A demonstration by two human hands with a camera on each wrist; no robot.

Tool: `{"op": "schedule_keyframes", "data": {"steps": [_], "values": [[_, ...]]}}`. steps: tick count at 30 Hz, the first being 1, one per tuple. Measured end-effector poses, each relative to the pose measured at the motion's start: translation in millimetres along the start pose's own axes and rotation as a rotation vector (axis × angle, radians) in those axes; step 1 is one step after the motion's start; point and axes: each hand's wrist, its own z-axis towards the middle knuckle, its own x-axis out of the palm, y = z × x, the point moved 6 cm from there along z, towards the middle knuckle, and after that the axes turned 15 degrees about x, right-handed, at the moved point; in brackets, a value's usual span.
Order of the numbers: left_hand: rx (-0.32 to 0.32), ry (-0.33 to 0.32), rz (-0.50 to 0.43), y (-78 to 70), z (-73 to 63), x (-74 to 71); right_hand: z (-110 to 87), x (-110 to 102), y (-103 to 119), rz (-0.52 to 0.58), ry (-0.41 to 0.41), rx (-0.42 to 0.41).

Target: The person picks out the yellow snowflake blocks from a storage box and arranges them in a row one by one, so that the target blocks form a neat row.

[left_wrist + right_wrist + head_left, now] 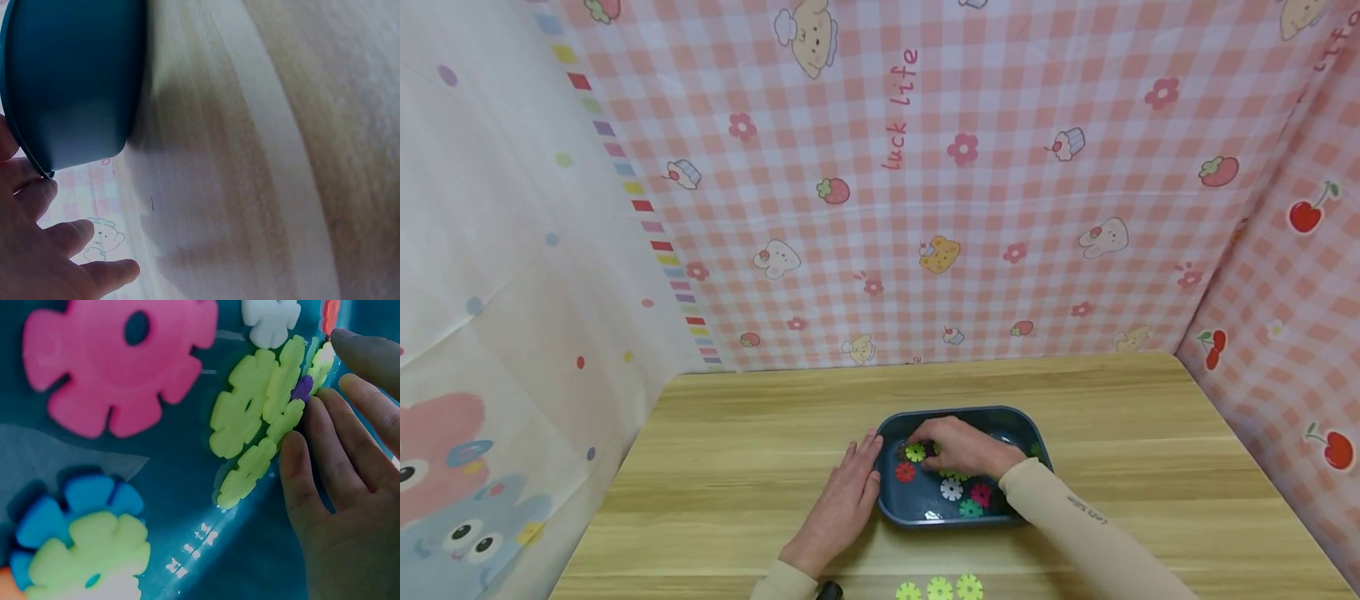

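A dark blue bin stands on the table with several notched, flower-shaped plastic discs in it. My left hand is at the bin's left end, fingers fairly straight and spread, fingertips at the rim. Inside the bin is my right hand, its fingers reaching down among the discs. In the right wrist view its fingertips are close to a yellow-green disc and a purple disc; no disc is plainly gripped. A red disc, a white disc and a pink disc lie around it.
Several yellow-green discs lie in a row on the wooden table at its near edge, in front of the bin. A checked cloth hangs behind the table, with more printed cloth at both sides.
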Motion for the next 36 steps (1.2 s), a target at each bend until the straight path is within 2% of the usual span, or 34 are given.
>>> {"op": "schedule_keyframes", "data": {"steps": [18,36], "values": [[0.000,-0.005,-0.013,-0.5,-1.1,-0.4,0.3,6.6,7.0,-0.107,0.006,-0.031],[-0.017,0.001,-0.024,-1.4,-1.8,-0.5,-0.6,7.4,5.2,-0.124,-0.001,-0.037]]}}
